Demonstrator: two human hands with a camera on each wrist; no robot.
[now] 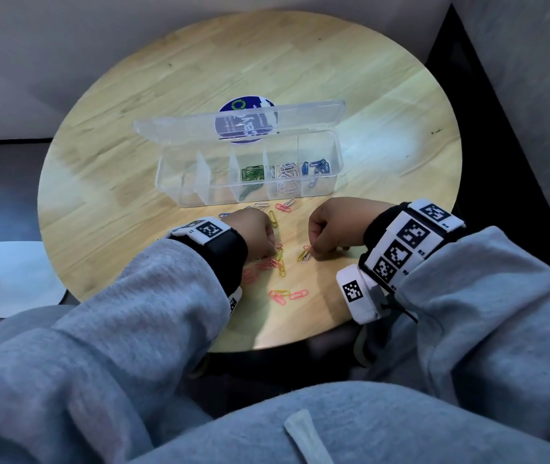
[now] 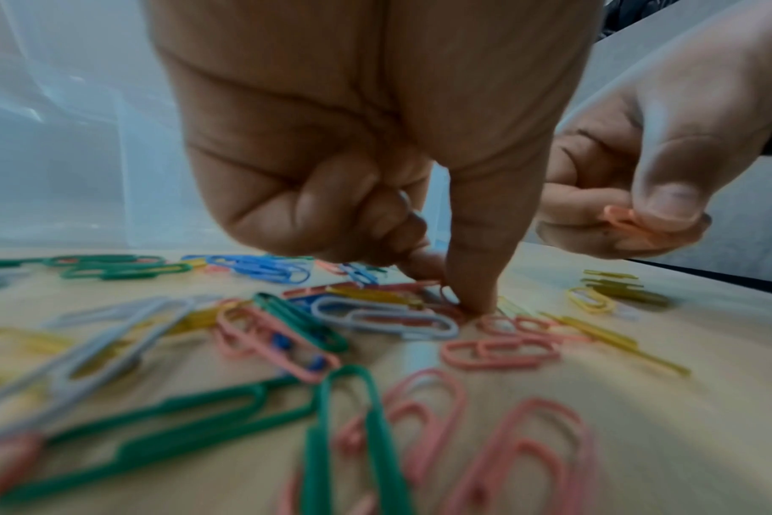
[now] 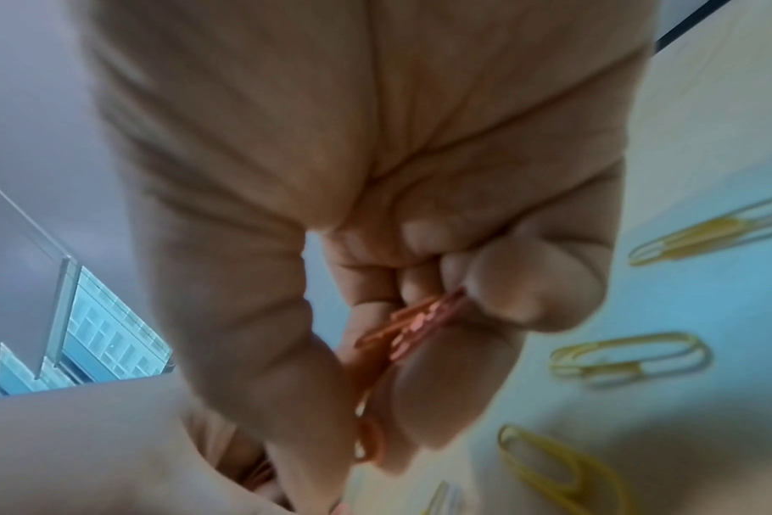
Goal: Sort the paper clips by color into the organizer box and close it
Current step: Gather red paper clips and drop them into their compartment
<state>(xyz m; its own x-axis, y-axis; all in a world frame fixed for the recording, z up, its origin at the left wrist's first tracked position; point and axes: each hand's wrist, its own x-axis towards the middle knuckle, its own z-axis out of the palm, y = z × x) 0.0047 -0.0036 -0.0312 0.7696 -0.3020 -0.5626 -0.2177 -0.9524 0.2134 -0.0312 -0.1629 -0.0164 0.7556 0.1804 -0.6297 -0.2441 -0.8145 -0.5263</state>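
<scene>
Clear plastic organizer box [image 1: 250, 175], lid up, mid round wooden worktop [image 1: 384, 105]. Loose coloured paper clips [image 1: 280, 262] near front edge. Left hand [image 1: 253, 232] pinching among them; right hand [image 1: 334, 229] clenched around pink clips [image 3: 419, 320].

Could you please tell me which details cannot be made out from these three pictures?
- How many pink clips the right hand holds: its fingers cover them, right wrist view blurred.
- What the left hand touches: fingertip hides it, left wrist view.
- Clip counts in the organizer box: too small, head view.
</scene>
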